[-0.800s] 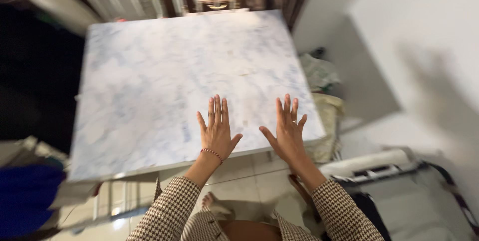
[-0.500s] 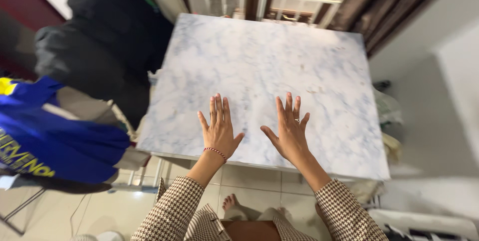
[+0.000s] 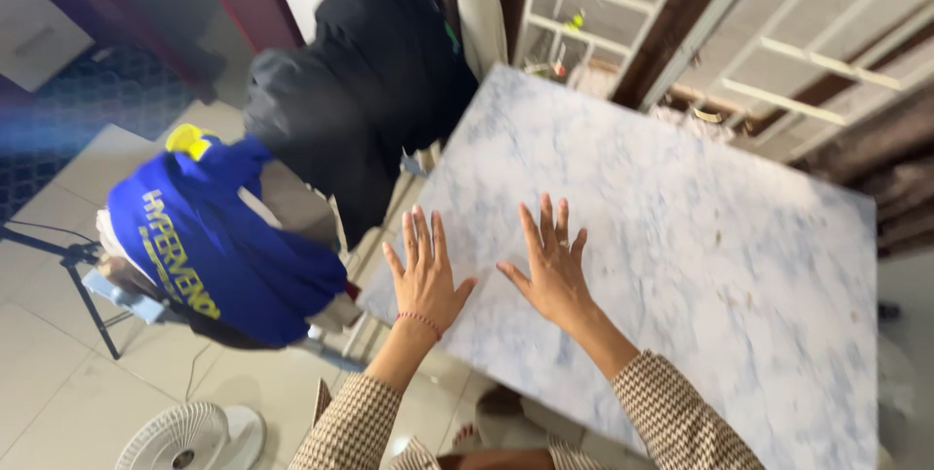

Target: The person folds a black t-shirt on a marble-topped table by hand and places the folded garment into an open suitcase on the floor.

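Over marbled white-blue tabletop [image 3: 681, 236] | left hand [image 3: 424, 277], right hand [image 3: 555, 271] | hands flat, fingers spread, empty

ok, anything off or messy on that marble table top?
Small brownish specks dot the marble table top to the right of the right hand; otherwise nothing is spilled or broken. Both hands, left hand too, are spread open and empty.

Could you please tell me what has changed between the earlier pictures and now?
The view has swung left: the marble table now sits to the right, and a blue garment, a black garment and a white fan have come into sight. The left hand and right hand stay spread open over the table, holding nothing.
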